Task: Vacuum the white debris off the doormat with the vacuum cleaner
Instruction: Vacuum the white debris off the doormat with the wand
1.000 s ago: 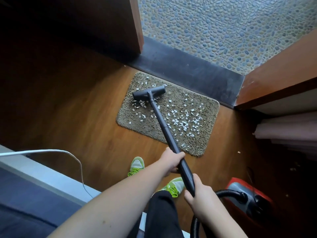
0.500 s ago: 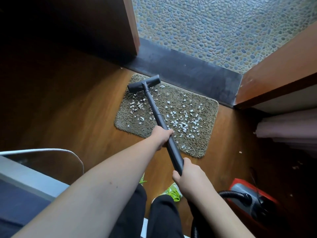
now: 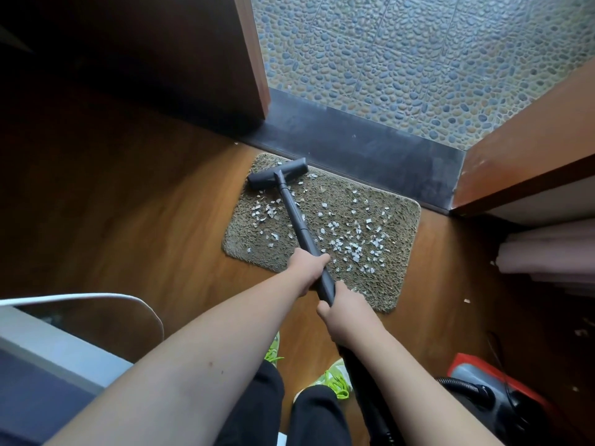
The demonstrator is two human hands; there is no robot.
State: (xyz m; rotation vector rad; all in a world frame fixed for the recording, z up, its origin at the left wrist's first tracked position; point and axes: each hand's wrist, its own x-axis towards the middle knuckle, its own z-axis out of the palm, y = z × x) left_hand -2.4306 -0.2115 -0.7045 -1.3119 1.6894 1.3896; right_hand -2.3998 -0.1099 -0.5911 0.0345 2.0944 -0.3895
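The fingers of the left hand [image 3: 307, 263] were curled round the black wand [image 3: 297, 225] of the vacuum cleaner, and the fingers of the right hand [image 3: 343, 312] were wrapped round the same wand just behind them, nearer to the body. Both hands clamped it firmly.

From the hands the wand ran forward over the doormat [image 3: 396, 286] to the floor nozzle [image 3: 277, 172], which lay on the far left corner of the doormat, close to the dark threshold [image 3: 370, 146]. The white debris [image 3: 349, 244] lay scattered over the doormat, thickest in the middle and right part, with a smaller group on the left, just below the nozzle. Most of it seemed not yet collected.

The risks, in my judgement: the nozzle was at the edge, so one more push could drive it off the doormat and against the threshold. Strong suction or a hard pull could also lift or fold the light doormat and throw flakes onto the wooden floor [image 3: 145, 226], where a few bits already lay to the right of the doormat.

The red canister [image 3: 476, 386] stood to the right of the doormat, near the person; what was inside it could not be seen.
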